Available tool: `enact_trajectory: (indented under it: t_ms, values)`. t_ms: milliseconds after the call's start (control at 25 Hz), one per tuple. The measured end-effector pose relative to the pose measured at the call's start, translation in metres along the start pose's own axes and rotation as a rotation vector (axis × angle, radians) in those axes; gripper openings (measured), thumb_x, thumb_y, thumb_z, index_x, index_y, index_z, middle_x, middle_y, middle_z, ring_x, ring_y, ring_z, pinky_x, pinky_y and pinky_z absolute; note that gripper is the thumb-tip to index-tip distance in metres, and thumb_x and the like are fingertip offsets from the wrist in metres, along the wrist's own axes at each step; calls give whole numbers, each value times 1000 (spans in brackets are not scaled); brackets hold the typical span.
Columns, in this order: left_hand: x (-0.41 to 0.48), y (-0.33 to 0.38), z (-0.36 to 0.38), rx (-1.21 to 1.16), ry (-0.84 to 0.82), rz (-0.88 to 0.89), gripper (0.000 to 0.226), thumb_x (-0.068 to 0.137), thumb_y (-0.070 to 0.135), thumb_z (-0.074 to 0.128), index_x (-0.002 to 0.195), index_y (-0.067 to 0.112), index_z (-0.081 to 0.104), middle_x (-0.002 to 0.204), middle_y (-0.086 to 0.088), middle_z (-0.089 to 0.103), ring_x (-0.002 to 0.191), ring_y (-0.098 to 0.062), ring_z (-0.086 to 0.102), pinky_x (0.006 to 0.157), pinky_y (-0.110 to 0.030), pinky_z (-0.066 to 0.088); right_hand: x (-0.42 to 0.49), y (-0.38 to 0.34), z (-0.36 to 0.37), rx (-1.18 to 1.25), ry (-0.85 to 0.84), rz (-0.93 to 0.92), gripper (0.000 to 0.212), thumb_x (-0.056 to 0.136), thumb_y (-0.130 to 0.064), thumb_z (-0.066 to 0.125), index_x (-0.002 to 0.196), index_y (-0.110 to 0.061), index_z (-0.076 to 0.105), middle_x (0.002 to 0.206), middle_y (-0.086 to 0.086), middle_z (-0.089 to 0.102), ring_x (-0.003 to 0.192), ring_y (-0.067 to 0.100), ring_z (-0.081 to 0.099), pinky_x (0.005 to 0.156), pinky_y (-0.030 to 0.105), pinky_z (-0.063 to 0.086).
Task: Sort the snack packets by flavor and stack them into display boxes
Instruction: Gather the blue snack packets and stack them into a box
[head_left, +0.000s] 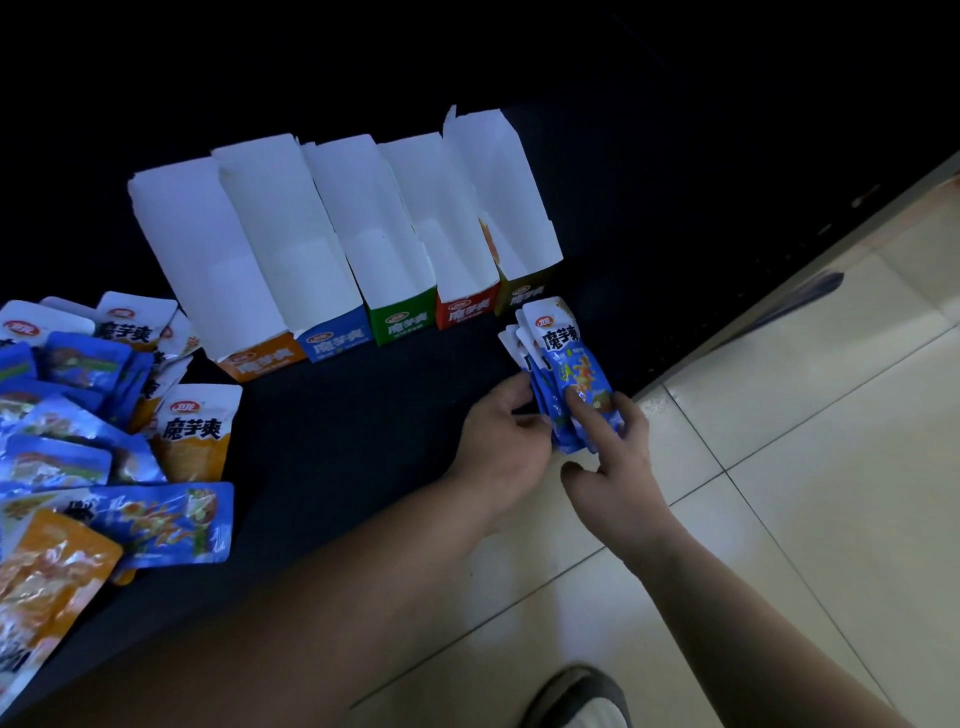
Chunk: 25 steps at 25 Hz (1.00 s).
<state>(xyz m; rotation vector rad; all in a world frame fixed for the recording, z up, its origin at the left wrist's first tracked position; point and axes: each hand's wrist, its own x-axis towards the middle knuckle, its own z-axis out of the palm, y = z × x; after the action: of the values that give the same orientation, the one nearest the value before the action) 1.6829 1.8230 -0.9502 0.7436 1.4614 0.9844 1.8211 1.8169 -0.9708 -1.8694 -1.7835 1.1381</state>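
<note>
A stack of blue snack packets (563, 364) stands upright near the dark table's right edge, held between both hands. My left hand (501, 436) grips the stack's left side and my right hand (615, 467) grips its right side with a finger across the front packet. Behind them stand several open display boxes in a row: orange (262, 361), blue (335, 340), green (402, 325), red (465, 312) and olive (527, 293). Their white flaps stand up and the insides that show look empty. A heap of blue and orange packets (98, 431) lies at the left.
The dark table (337, 441) ends along a diagonal edge at the right, with beige floor tiles (805, 467) beyond it. A shoe (584, 696) shows at the bottom. Bare tabletop lies between the heap and my hands.
</note>
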Motion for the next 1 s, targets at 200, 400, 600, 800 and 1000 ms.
enact_trajectory:
  t_ms: [200, 400, 600, 800, 1000]
  values:
    - [-7, 5, -2, -68, -17, -40, 58, 97, -12, 47, 114, 41, 62, 102, 20, 76, 96, -1, 74, 78, -17, 58, 3, -1, 6, -24, -83, -26, 85, 79, -9, 58, 150, -52, 40, 169, -5, 8, 151, 32, 25, 119, 49, 34]
    - [-19, -4, -12, -55, -3, -24, 72, 90, -21, 44, 122, 42, 57, 105, 21, 76, 102, 1, 72, 82, -15, 56, -12, -3, 18, -207, -159, -113, 92, 69, -24, 49, 158, -40, 32, 172, 6, 2, 157, 33, -10, 127, 47, 12]
    - [-16, -2, -26, 79, 143, -39, 46, 95, -3, 52, 127, 28, 63, 115, 8, 69, 91, -3, 70, 68, -9, 50, -12, 2, 16, -255, 65, -236, 81, 66, -20, 52, 146, -34, 56, 160, 15, 32, 143, 44, 29, 117, 54, 32]
    - [-18, -2, -31, 91, 134, 3, 45, 96, -2, 56, 123, 34, 61, 117, 8, 64, 81, 7, 67, 62, -7, 50, -10, -5, 11, -161, 173, -249, 72, 73, -18, 52, 142, -33, 59, 161, 10, 29, 145, 28, 27, 115, 40, 31]
    - [-11, -6, -30, 129, 92, 34, 55, 93, -4, 54, 131, 33, 65, 121, 11, 69, 94, 4, 69, 67, -7, 51, -8, 3, 17, -140, 150, -260, 67, 75, -9, 53, 140, -19, 62, 160, 8, 38, 149, 30, 29, 119, 47, 34]
